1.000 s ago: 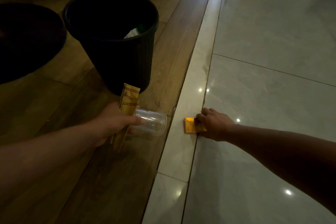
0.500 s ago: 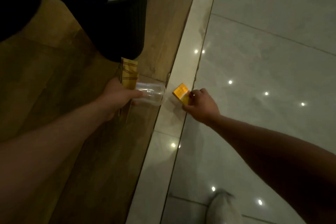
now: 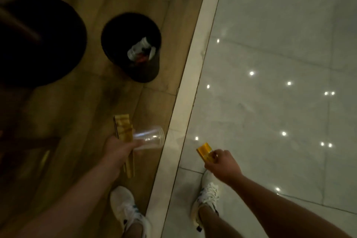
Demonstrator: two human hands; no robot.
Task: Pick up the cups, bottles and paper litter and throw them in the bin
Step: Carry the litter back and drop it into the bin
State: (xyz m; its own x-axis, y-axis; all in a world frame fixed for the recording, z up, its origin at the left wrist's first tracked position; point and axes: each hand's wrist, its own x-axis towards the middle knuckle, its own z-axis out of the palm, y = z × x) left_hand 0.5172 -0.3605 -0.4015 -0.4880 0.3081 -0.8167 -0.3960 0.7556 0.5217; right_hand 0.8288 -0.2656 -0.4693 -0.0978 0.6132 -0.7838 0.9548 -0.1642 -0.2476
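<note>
The clear plastic cup (image 3: 149, 138) lies sideways in the left grip (image 3: 117, 148). The fingers curl round its narrower end, and its wide mouth seems to point off to the right of that grip. A long yellow-brown paper packet (image 3: 124, 130) is clamped in the same grip, sticking out ahead of the knuckles and trailing back under the wrist. The right grip (image 3: 222, 166) is closed in a pinch on a small yellow paper (image 3: 205, 153), which juts forward and left of the fingertips. Everything held is off the floor, so the step in hand looks like the carry to the bin (image 3: 144, 72). It stands well ahead of the left grip, almost straight in front, on the wooden floor (image 3: 77, 106), with other litter (image 3: 139, 49) already inside. To do it well, bring each grip over the dark mouth before letting go. The cup is light and could bounce off the rim, and the long packet could lodge across it, so tip that in end-first. The small paper will likely flutter, so release it low. The right grip has farther to travel, from above the tiled floor (image 3: 270, 60) across the pale strip (image 3: 193, 87).
</note>
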